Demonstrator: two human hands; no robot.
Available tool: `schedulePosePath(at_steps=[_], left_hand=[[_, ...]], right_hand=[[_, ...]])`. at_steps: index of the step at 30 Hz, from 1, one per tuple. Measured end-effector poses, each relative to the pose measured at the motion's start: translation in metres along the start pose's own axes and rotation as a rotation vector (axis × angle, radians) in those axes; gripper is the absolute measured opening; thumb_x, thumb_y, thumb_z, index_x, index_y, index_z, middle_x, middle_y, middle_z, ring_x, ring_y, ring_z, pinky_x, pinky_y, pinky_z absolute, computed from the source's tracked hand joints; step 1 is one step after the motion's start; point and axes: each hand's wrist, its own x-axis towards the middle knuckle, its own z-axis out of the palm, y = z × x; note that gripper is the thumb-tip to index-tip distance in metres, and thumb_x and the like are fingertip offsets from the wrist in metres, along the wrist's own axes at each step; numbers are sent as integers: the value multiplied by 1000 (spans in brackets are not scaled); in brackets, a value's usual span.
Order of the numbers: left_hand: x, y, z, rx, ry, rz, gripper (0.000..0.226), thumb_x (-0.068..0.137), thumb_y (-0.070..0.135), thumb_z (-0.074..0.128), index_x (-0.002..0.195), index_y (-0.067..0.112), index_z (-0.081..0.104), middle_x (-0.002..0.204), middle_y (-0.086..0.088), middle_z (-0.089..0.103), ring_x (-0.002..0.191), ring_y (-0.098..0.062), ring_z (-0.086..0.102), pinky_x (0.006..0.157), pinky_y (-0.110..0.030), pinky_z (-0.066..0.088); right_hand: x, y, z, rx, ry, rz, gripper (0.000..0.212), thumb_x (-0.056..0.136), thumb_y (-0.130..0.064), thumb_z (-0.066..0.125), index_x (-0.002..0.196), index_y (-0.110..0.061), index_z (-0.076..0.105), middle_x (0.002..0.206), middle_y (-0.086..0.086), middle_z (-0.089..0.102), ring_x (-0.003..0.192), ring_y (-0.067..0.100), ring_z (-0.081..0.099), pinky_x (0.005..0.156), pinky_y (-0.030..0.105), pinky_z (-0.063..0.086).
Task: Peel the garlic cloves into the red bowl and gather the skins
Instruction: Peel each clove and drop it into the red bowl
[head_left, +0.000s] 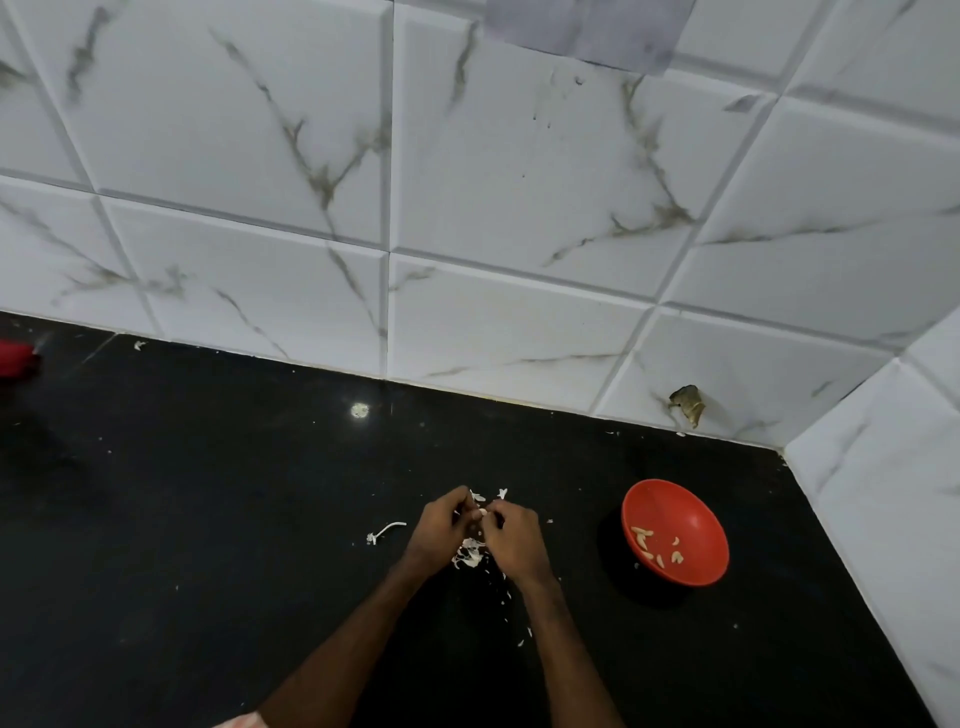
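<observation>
Over the black counter my left hand and my right hand meet, fingers curled, both pinching one small garlic clove between their fingertips. A small heap of white garlic skins lies on the counter just under the hands, with loose flakes scattered toward me and a few bits beyond the hands. A dried garlic stem lies to the left of my left hand. The red bowl stands to the right and holds several peeled cloves.
White marble-look tiled wall runs along the back and the right side, forming a corner behind the bowl. A broken patch in a tile shows near the counter. A red object sits at the far left edge.
</observation>
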Motion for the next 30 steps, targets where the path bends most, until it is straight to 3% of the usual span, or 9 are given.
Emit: schedulePosePath(at_steps=[2, 4, 10, 13, 17, 19, 22, 26, 30], left_hand=[[1, -1, -1, 5, -26, 12, 35, 89, 3, 68, 71, 26, 50, 63, 14, 58, 62, 1, 53, 62, -15, 42], [3, -2, -2, -15, -48, -1, 33, 89, 4, 68, 71, 26, 52, 64, 16, 60, 63, 0, 53, 64, -19, 45], [5, 1, -2, -179, -106, -61, 20, 90, 3, 67, 76, 16, 58, 67, 1, 64, 66, -12, 58, 64, -35, 50], [3, 6, -3, -313, -139, -110, 20, 92, 1, 64, 78, 13, 58, 68, -5, 62, 67, -19, 54, 61, -31, 44], [0, 16, -9, -437, -180, -171, 16, 96, 0, 61, 82, 9, 58, 68, -6, 61, 62, -18, 53, 53, -24, 40], [0, 21, -14, -470, -189, -191, 15, 98, 1, 59, 84, 8, 57, 65, -1, 61, 54, -11, 51, 46, -19, 37], [-1, 27, -19, -514, -176, -241, 10, 100, 8, 59, 90, 8, 59, 71, -2, 65, 48, -8, 48, 37, -17, 28], [1, 32, -22, -588, -84, -307, 8, 99, 14, 61, 93, 9, 62, 71, 2, 65, 51, -8, 49, 37, -18, 29], [1, 34, -25, -632, -57, -318, 7, 99, 11, 60, 93, 6, 62, 70, 2, 64, 47, -6, 47, 35, -17, 29]], right_hand=[[1, 4, 0, 21, 8, 1, 24, 94, -25, 63, 72, -16, 65, 66, 2, 62, 55, 4, 51, 55, 33, 46], [-1, 4, -1, 55, 31, -7, 26, 91, -28, 67, 70, -12, 67, 64, 4, 62, 54, 3, 49, 54, 30, 44], [-3, -4, -10, 99, 55, -31, 37, 91, -20, 69, 58, -27, 57, 50, -16, 54, 48, 0, 47, 50, 17, 38], [-3, -5, -12, 123, 55, -33, 38, 92, -18, 69, 57, -26, 57, 49, -18, 55, 47, 0, 45, 48, 17, 36], [-1, -5, -12, 189, 51, -4, 27, 90, -17, 68, 64, -10, 65, 57, 1, 60, 53, 6, 45, 52, 29, 38], [-1, -8, -13, 207, 42, 1, 22, 91, -17, 65, 70, -9, 70, 65, 8, 65, 55, 8, 50, 54, 29, 41], [0, -15, -17, 312, 26, 44, 27, 95, -13, 57, 71, -17, 69, 67, 1, 67, 57, 5, 54, 52, 21, 42], [2, -19, -20, 482, 1, 90, 25, 98, -15, 53, 81, -13, 70, 67, 2, 60, 50, 8, 44, 41, 23, 30], [4, -21, -22, 583, 16, 82, 17, 100, -18, 58, 94, -10, 71, 74, 6, 65, 58, 15, 56, 48, 32, 49]])
